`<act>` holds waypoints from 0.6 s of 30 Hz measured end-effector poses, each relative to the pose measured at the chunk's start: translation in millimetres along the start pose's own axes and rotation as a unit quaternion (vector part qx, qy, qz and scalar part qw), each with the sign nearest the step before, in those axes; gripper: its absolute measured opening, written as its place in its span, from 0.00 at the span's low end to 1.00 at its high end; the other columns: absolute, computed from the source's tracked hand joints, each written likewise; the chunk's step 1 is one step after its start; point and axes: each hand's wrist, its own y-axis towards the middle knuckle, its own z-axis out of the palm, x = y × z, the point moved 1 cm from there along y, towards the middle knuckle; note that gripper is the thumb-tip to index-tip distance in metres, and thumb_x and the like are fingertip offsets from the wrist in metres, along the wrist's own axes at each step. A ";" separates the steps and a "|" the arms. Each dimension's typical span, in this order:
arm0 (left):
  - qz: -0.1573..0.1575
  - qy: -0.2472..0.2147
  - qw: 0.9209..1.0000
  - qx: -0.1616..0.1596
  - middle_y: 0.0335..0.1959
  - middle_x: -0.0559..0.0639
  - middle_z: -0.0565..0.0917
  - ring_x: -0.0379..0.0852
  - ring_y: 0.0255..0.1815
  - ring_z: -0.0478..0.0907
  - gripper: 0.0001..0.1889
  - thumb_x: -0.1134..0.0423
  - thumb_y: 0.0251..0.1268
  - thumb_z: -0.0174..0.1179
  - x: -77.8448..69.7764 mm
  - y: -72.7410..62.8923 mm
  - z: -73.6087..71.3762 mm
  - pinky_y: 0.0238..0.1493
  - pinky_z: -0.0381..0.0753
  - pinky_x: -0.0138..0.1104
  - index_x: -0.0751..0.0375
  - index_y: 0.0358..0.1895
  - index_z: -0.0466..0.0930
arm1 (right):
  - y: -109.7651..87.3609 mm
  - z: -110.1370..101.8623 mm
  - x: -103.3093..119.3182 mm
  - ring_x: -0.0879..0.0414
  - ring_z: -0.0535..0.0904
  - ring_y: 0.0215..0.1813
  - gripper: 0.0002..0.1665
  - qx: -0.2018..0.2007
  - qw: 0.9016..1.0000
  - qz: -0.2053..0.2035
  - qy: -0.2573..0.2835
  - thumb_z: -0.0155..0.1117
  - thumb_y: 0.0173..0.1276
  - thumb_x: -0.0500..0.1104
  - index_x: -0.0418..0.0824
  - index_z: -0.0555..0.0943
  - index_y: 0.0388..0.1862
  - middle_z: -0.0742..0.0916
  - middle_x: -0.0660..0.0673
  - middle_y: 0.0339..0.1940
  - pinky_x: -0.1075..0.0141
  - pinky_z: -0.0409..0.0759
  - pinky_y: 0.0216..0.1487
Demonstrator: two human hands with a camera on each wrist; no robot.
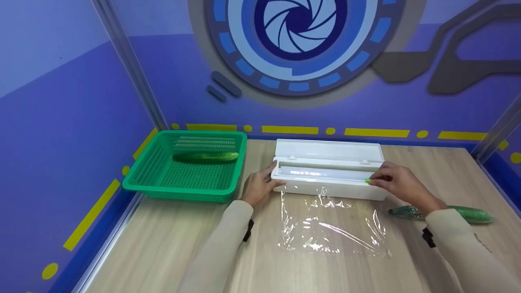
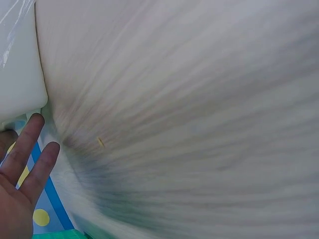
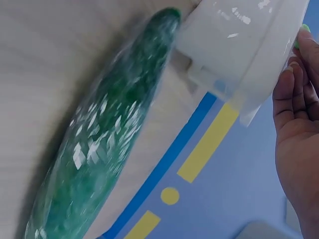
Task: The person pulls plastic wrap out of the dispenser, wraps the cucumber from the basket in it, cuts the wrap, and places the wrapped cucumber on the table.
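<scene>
A white cling film dispenser box (image 1: 325, 189) stands with its lid raised and a film roll (image 1: 321, 173) inside. A clear sheet of cling film (image 1: 338, 232) hangs from its front edge onto the table. My left hand (image 1: 259, 187) holds the box's left end, thumb on the front and fingers at the side; in the left wrist view fingertips (image 2: 36, 122) are right at the corner. At the right end, my right hand (image 1: 397, 181) pinches the small green slide cutter (image 1: 367, 180). A film-wrapped cucumber (image 3: 99, 134) lies beneath the right forearm.
To the left stands a green plastic basket (image 1: 234, 185) with an unwrapped cucumber (image 1: 205, 157) in it. Behind the wooden table (image 1: 179, 244) rises a blue printed wall (image 1: 171, 81), close behind the box's raised lid (image 1: 329, 149).
</scene>
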 end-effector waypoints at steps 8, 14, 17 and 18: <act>0.004 0.005 1.000 -0.007 0.69 0.59 0.77 0.49 0.68 0.78 0.41 0.51 0.62 0.76 2.2 1.2 -0.6 0.65 0.79 0.40 0.59 0.77 0.73 | -13.2 -9.7 -10.2 0.62 0.75 0.34 0.06 -0.039 0.999 -0.026 -0.027 0.78 0.65 0.31 0.36 0.92 0.41 0.83 0.50 0.36 0.75 0.75 0.33; 0.010 -0.004 1.000 0.000 0.72 0.59 0.74 0.47 0.69 0.76 0.40 0.52 0.62 0.76 2.6 0.6 1.4 0.66 0.77 0.41 0.61 0.76 0.73 | -19.2 -10.7 -14.1 0.63 0.77 0.35 0.07 -0.058 0.997 -0.038 -0.035 0.79 0.63 0.29 0.36 0.93 0.40 0.85 0.49 0.37 0.77 0.74 0.33; 0.011 0.002 1.000 -0.004 0.71 0.59 0.75 0.45 0.67 0.77 0.40 0.52 0.62 0.76 2.3 0.4 1.5 0.67 0.77 0.42 0.60 0.76 0.73 | -20.6 -11.8 -14.4 0.62 0.77 0.36 0.07 -0.059 0.997 -0.026 -0.040 0.78 0.64 0.30 0.37 0.93 0.40 0.86 0.48 0.38 0.78 0.74 0.35; 0.011 0.004 1.000 -0.006 0.71 0.59 0.76 0.45 0.66 0.77 0.40 0.51 0.62 0.76 2.2 0.3 1.5 0.67 0.77 0.42 0.60 0.76 0.73 | -21.1 -12.1 -14.6 0.62 0.78 0.36 0.07 -0.059 0.997 -0.021 -0.040 0.78 0.64 0.30 0.36 0.93 0.41 0.86 0.48 0.38 0.79 0.75 0.35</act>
